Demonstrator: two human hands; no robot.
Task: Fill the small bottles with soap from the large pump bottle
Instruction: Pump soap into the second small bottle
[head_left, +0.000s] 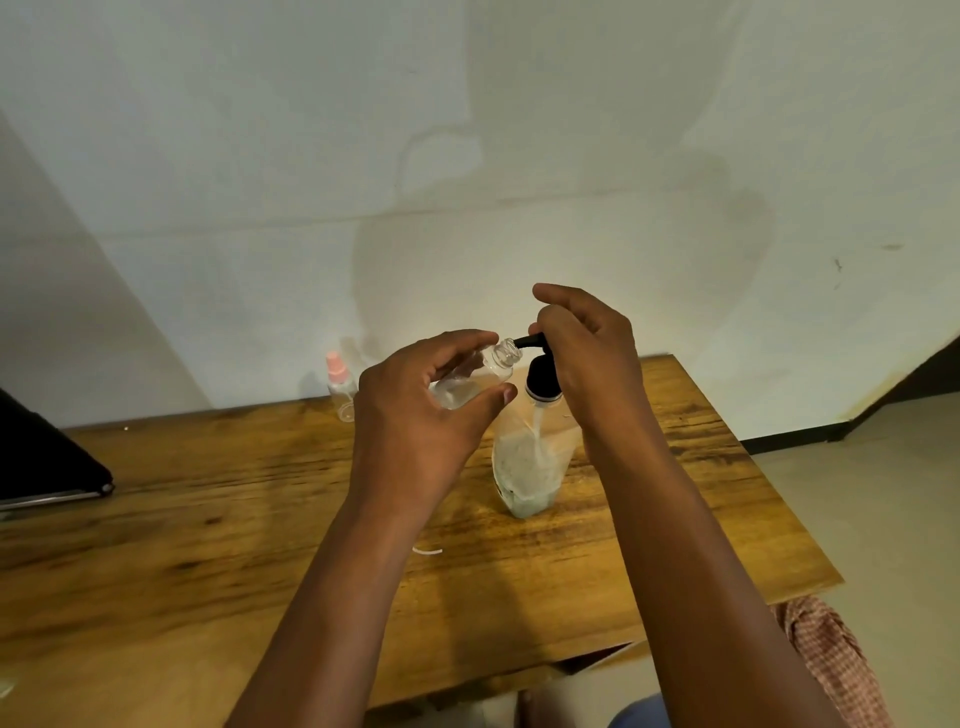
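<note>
You have a dark laptop (49, 462) at the wooden table's (208, 545) left edge, checked cloth (831, 660) beyond its near right corner.

A small clear bottle (475, 376) is held uncapped and tilted, its open mouth set right at the black spout of the pump bottle (530, 457). The pump bottle – clear, with a black pump head and pale, frothy soap in its lower part – stands upright on the wood. Farther back, another small bottle (340, 384) with a pink cap is seen standing – well apart.
</note>
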